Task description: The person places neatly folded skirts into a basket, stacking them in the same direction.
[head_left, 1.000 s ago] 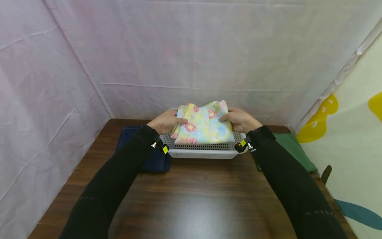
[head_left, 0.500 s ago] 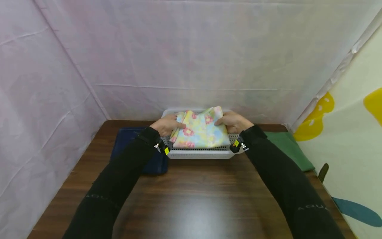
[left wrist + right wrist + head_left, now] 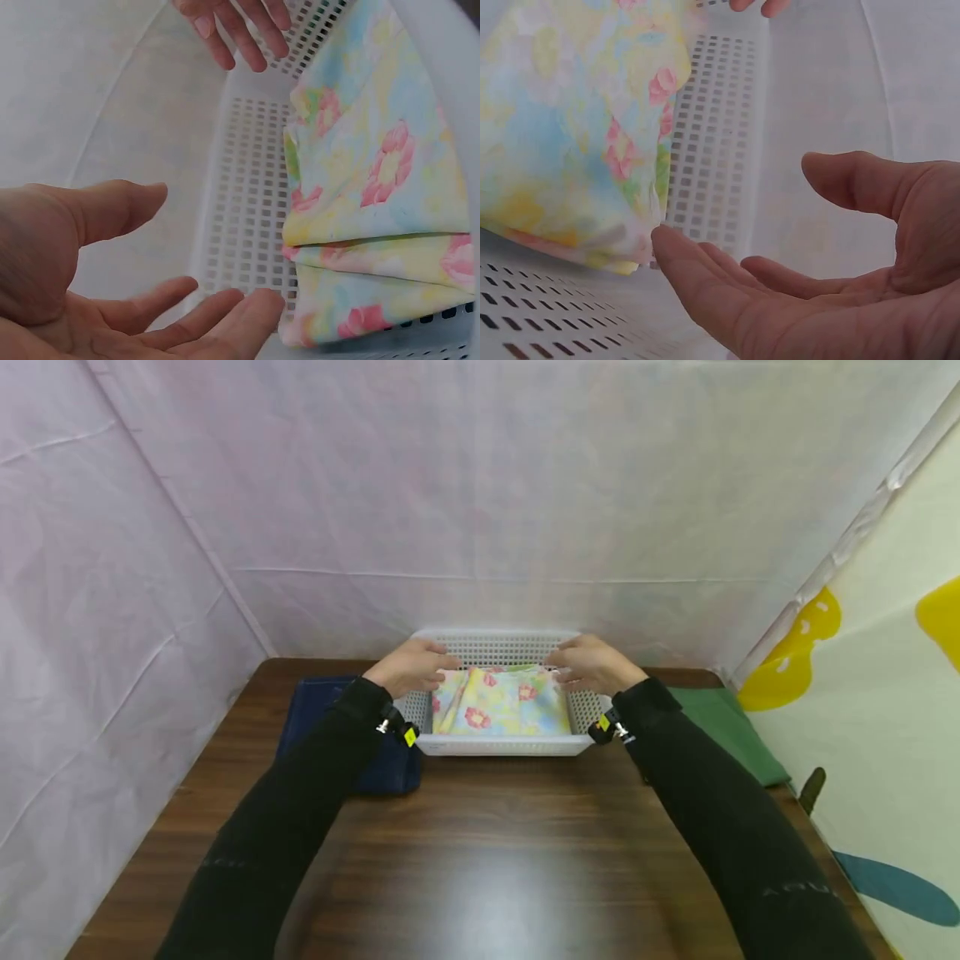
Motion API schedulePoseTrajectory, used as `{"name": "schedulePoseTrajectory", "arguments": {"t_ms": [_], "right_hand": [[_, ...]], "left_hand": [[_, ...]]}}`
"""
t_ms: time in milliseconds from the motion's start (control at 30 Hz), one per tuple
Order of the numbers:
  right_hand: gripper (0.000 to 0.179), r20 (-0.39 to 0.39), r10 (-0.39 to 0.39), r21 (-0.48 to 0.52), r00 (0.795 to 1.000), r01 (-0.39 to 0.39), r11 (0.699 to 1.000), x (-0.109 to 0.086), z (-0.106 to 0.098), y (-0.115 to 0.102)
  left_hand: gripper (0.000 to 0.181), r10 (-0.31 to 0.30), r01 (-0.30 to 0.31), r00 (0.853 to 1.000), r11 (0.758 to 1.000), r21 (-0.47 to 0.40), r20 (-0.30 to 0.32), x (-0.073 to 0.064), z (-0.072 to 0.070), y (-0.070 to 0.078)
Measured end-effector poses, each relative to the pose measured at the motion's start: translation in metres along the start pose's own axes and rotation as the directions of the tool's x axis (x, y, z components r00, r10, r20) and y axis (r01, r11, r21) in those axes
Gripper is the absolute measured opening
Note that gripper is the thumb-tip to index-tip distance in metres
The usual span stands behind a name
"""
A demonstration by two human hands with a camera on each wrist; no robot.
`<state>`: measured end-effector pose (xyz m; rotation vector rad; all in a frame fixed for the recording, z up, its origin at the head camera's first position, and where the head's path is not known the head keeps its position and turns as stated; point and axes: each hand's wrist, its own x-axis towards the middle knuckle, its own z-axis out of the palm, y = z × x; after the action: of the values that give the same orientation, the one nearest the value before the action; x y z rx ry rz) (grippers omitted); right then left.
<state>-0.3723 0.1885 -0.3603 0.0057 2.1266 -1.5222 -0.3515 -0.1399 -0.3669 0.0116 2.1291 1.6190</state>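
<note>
A folded floral cloth (image 3: 498, 703) in yellow, pale blue and pink lies inside a white perforated plastic basket (image 3: 502, 746). Over the basket's left side is my left hand (image 3: 412, 667), its fingers spread loosely and holding nothing. My right hand (image 3: 597, 665) mirrors it over the right side, thumb and fingers apart. In the left wrist view, the folded layers of the cloth (image 3: 375, 187) show at its near end, with the left fingertips beside them. The right wrist view has the right index fingertip close to a corner of the cloth (image 3: 585, 135).
Dark blue folded fabric (image 3: 390, 768) lies left of the basket, partly under the left forearm. Green folded fabric (image 3: 727, 731) lies to the right, near the table's edge. A pale curtain (image 3: 480, 485) hangs right behind the brown wooden table (image 3: 480, 852).
The floral cloth has gone down into the basket from just above it. Both hands have let go of it and moved slightly outward, exposing the basket's back wall.
</note>
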Motion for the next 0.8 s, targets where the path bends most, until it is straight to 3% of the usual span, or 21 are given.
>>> {"name": "schedulePoseTrajectory", "arguments": {"t_ms": [233,500,800], "right_hand": [[0.07,0.011,-0.049,0.062,0.999,0.048,0.997,-0.01,-0.004,0.005],[0.064,0.004,-0.116,0.093,0.993,0.115,0.989,-0.021,-0.006,0.012],[0.054,-0.04,-0.173,0.01,0.984,0.174,0.985,-0.038,0.003,0.015]], "left_hand": [[0.068,0.116,-0.116,0.993,0.993,0.008,0.02,-0.014,-0.004,-0.002],[0.057,0.178,-0.178,0.984,0.979,0.096,0.014,-0.027,-0.004,-0.006],[0.051,0.242,-0.238,0.97,0.956,0.173,-0.002,-0.042,-0.005,-0.015]]}}
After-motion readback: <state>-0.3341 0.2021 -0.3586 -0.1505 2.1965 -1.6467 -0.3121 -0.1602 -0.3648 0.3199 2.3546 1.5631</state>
